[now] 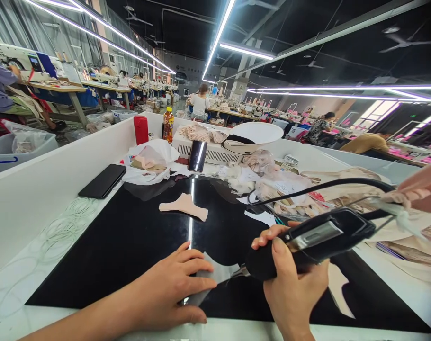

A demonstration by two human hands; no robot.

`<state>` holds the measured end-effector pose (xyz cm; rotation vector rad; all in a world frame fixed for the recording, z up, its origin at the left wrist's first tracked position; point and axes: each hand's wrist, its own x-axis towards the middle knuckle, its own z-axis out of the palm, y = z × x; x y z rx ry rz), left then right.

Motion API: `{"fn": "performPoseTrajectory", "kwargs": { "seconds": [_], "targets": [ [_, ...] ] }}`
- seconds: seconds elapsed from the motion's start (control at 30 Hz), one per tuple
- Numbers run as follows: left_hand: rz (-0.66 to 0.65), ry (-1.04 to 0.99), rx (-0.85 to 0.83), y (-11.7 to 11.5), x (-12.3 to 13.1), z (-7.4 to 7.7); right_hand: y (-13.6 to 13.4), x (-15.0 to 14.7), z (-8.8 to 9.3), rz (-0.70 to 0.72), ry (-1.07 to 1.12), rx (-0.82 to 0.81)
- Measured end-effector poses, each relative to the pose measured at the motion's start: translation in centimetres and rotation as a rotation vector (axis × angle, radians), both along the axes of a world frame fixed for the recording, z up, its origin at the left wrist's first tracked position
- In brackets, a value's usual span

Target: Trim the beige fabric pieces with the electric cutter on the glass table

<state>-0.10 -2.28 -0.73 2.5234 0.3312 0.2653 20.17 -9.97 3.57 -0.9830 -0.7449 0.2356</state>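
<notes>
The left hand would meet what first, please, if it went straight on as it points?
Probably the metal tip of the tool in the right hand, though exact depth is unclear.

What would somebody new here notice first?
Probably the black tool in the right hand, its metal tip by a pale grey piece under the left hand. Then the peach piece ahead of the hands on the shiny black mat, and the red container at the back left.

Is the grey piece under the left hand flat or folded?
Flat, where visible: the grey piece lies spread on the black mat; the left hand covers part.
</notes>
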Motion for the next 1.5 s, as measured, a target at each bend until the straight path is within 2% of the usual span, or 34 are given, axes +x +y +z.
{"fn": "performPoseTrajectory", "kwargs": {
  "seconds": [0.3, 0.63, 0.73, 0.87, 0.93, 1.0, 1.23, 1.3, 1.37, 1.43, 1.5],
  "targets": [
    [-0.023, 0.122, -0.002, 0.1, 0.0, 0.8, 0.3, 1.4, 0.6, -0.066, 0.046, 0.03],
    [-0.016, 0.115, -0.004, 0.1, -0.1, 1.0, 0.0, 1.4, -0.1, -0.072, -0.005, -0.024],
    [0.051, 0.047, -0.006, 0.3, -0.1, 0.3, 0.1, 1.4, -0.1, -0.071, -0.007, -0.039],
    [0.302, -0.066, 0.063, 0.8, -0.1, -1.4, 0.1, 1.5, 0.0, -0.081, -0.037, -0.061],
    [0.369, -0.081, 0.087, 1.1, 0.0, -2.1, 0.1, 1.8, 0.1, -0.075, -0.085, -0.072],
    [0.375, -0.068, 0.079, 1.2, 0.0, -2.3, 0.2, 2.1, 0.1, -0.072, -0.134, -0.09],
    [0.381, -0.055, -0.045, 1.1, 0.3, -1.4, 0.3, 3.1, -0.3, -0.132, -0.194, -0.246],
    [0.386, -0.078, -0.089, 1.1, 0.4, -1.5, 0.1, 3.3, -0.7, -0.226, -0.163, -0.186],
    [0.383, -0.109, -0.132, 1.2, 0.5, -1.6, -0.3, 3.7, -1.2, -0.354, -0.154, -0.06],
    [0.368, -0.152, -0.157, 1.3, 0.6, -1.8, -0.5, 4.0, -1.9, -0.437, -0.247, 0.004],
    [0.349, -0.194, -0.168, 1.5, 0.6, -2.1, -0.4, 4.2, -2.7, -0.344, -0.499, -0.03]
  ]
}}
